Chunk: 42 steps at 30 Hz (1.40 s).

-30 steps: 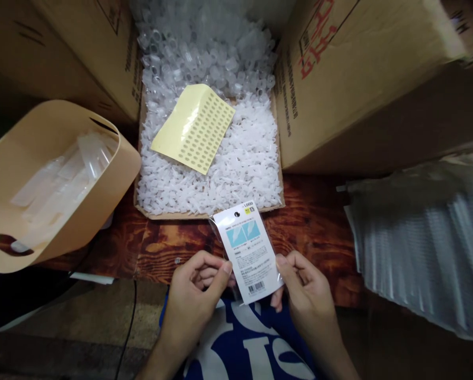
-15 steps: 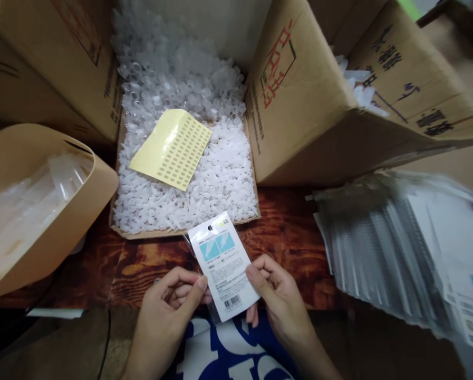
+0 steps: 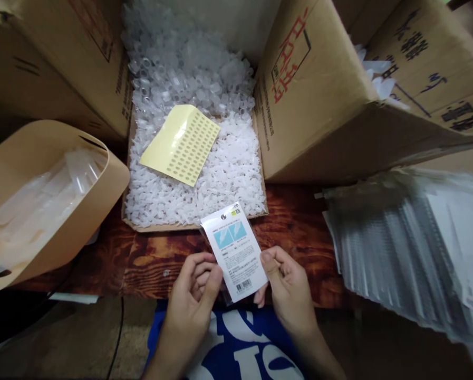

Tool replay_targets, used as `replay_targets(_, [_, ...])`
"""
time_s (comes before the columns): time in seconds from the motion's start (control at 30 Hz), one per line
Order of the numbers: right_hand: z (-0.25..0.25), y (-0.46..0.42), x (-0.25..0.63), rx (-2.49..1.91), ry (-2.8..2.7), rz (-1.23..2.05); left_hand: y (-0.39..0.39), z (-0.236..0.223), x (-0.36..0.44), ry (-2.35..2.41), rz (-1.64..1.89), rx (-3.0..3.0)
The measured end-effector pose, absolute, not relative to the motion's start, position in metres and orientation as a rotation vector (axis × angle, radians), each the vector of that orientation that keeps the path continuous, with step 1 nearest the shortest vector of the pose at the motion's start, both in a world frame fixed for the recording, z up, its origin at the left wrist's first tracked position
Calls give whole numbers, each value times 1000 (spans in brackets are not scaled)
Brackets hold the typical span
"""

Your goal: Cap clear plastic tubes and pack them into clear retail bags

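Both my hands hold a small clear packet with a white printed card (image 3: 234, 251), blue pictures near its top and a barcode at the bottom. My left hand (image 3: 192, 295) pinches its lower left edge with thumb and curled fingers. At the lower right edge, my right hand (image 3: 287, 285) grips it the same way. The packet stands tilted above the front of a wooden table (image 3: 299, 227), just before an open cardboard box (image 3: 149, 226) full of small clear plastic pieces. A yellow sticker sheet (image 3: 181, 143) lies on those pieces.
A tan oval bin (image 3: 81, 221) with clear packets inside sits at the left. Large cardboard cartons (image 3: 319, 105) stand on the right and back left. A fanned stack of clear bags (image 3: 398, 248) covers the table's right side. A dark cable (image 3: 119, 327) hangs below the table edge.
The view swung right and then partly back. My hands kept their hold on the packet, which sits slightly higher and closer to the box edge.
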State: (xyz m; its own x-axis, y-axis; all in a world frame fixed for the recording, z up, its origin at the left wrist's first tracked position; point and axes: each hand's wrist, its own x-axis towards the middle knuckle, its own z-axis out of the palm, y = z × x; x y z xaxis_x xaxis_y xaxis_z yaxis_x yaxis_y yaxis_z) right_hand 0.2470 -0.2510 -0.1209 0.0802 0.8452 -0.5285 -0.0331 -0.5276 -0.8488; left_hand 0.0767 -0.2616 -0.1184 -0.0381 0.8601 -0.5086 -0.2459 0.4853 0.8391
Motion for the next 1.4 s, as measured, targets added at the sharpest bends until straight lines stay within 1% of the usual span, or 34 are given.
replay_targets(0.1, [-119,-252,244,-1637,-844,1499,-262,-115,86,1343,997,562])
replay_targets(0.27, [-118,-258,244,-1561,-814,1464,-255,-109,90,1381,898,479])
replay_targets(0.4, [-120,-259,250,-1491,-790,1500,-251,-109,79,1266,785,394])
replay_targets(0.53, [-125,-256,257,-1449,-748,1522,-252,-109,72,1158,762,307])
replay_targets(0.8, [-125,-249,255,-1340,-704,1570,-261,-114,73,1039,871,431])
replay_targets(1.0, [-125,-245,252,-1334,-683,1586,-261,-115,72,1065,928,551])
replay_targets(1.13, [-126,-242,250,-1336,-664,1569,-257,-120,71,1136,982,582])
replay_targets(1.27, [-125,-234,247,-1348,-664,1472,-254,-121,71,1252,1120,612])
replay_targets(1.4, [-122,-227,244,-1327,-678,1424,-256,-111,78,1459,1249,882])
